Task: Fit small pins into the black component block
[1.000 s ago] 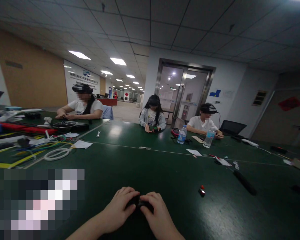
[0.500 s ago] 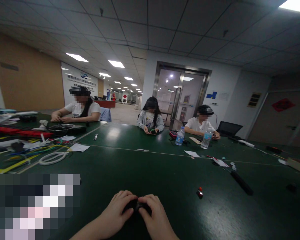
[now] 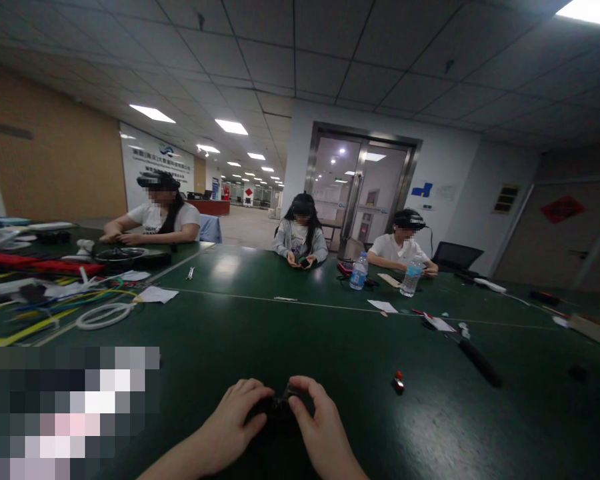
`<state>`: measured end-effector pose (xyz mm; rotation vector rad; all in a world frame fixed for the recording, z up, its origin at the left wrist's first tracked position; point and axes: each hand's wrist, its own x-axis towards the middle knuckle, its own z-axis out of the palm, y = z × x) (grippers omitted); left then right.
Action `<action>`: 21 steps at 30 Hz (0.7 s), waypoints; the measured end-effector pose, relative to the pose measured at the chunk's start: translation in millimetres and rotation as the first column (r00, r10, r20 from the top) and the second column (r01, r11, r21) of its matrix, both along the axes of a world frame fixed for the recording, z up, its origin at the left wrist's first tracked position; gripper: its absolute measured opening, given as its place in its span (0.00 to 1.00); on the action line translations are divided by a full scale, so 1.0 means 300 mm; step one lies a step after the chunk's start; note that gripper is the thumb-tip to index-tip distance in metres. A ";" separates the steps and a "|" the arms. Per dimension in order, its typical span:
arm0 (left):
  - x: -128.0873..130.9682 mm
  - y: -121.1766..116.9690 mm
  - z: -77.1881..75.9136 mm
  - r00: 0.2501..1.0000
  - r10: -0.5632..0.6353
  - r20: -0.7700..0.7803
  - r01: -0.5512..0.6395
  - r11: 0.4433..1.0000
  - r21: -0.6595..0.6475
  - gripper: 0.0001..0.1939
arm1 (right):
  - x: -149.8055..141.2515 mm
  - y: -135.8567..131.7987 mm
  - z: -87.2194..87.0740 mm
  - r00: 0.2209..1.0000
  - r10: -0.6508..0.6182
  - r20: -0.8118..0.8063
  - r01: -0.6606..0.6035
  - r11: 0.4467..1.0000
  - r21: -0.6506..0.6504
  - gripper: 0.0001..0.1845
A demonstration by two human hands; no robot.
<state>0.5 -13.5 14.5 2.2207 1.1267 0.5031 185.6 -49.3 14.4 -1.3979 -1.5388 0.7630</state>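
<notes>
My left hand (image 3: 233, 417) and my right hand (image 3: 320, 427) meet low at the near edge of the green table (image 3: 300, 333). Between their fingertips sits a small black object (image 3: 279, 404), mostly hidden by the fingers. Both hands are curled round it. A small red and black part (image 3: 398, 382) lies on the table to the right of my right hand.
Three people sit across the table, each with a headset. Two water bottles (image 3: 359, 271) stand by the right one. A black cylinder (image 3: 477, 362) lies at right. Cables, a white ring (image 3: 103, 315) and red tools clutter the left. A blurred patch covers the lower left.
The view has tilted up slightly. My right fingers have lifted a little off the black object, showing more of it. My left hand stays in place.
</notes>
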 end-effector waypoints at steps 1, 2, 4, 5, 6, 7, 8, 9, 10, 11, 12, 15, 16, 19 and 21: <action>0.000 -0.001 0.003 1.000 0.001 -0.002 -0.001 1.000 -0.003 0.18 | 0.004 0.003 -0.004 1.000 -0.005 -0.015 0.005 1.000 0.001 0.15; -0.001 -0.001 0.005 1.000 0.000 -0.004 0.000 1.000 -0.004 0.18 | 0.008 0.006 -0.006 0.999 -0.010 -0.030 0.010 1.000 0.007 0.15; -0.001 0.001 0.003 1.000 -0.004 -0.004 0.004 1.000 0.002 0.18 | 0.015 0.010 -0.009 0.998 -0.016 -0.064 0.018 0.999 0.032 0.16; -0.001 0.003 0.000 1.000 -0.006 -0.003 0.006 1.000 0.005 0.18 | 0.019 0.011 -0.008 0.997 -0.023 -0.080 0.026 0.999 0.047 0.16; -0.001 0.004 -0.003 1.000 -0.007 -0.001 0.007 1.000 0.008 0.18 | 0.022 0.011 -0.006 0.995 -0.031 -0.091 0.036 0.998 0.059 0.16; -0.002 0.005 -0.007 1.000 -0.006 0.001 0.006 1.000 0.009 0.18 | 0.025 0.011 -0.002 0.994 -0.039 -0.097 0.046 0.997 0.067 0.16; -0.002 0.006 -0.010 1.000 -0.004 0.003 0.004 1.000 0.010 0.18 | 0.027 0.009 0.002 0.994 -0.047 -0.100 0.055 0.996 0.072 0.16; -0.002 0.007 -0.011 1.000 0.002 0.004 -0.002 1.000 0.008 0.18 | 0.030 0.008 0.007 0.993 -0.055 -0.102 0.063 0.995 0.075 0.17; -0.002 0.007 -0.012 1.000 0.010 0.004 -0.010 1.000 0.006 0.18 | 0.032 0.007 0.012 0.993 -0.063 -0.105 0.071 0.995 0.075 0.17; -0.003 0.007 -0.011 1.000 0.016 0.001 -0.017 1.000 0.001 0.18 | 0.035 0.006 0.016 0.991 -0.070 -0.110 0.079 0.994 0.077 0.17; -0.003 0.007 -0.009 1.000 0.018 -0.002 -0.018 1.000 -0.007 0.18 | 0.038 0.005 0.018 0.990 -0.078 -0.118 0.088 0.993 0.080 0.18; -0.007 0.005 -0.001 1.000 0.005 -0.006 -0.005 0.999 -0.037 0.19 | 0.048 0.011 0.012 0.983 -0.104 -0.152 0.117 0.989 0.085 0.19; -0.007 0.004 0.000 1.000 0.000 -0.007 -0.001 0.999 -0.046 0.19 | 0.051 0.015 0.007 0.980 -0.112 -0.166 0.127 0.988 0.083 0.19; -0.009 0.004 0.001 1.000 0.025 -0.010 -0.026 0.998 -0.052 0.19 | 0.060 0.029 -0.012 0.966 -0.137 -0.220 0.156 0.985 0.072 0.21; -0.008 0.005 0.002 0.999 0.032 -0.013 -0.032 0.998 -0.053 0.19 | 0.064 0.036 -0.021 0.956 -0.158 -0.249 0.181 0.981 0.072 0.23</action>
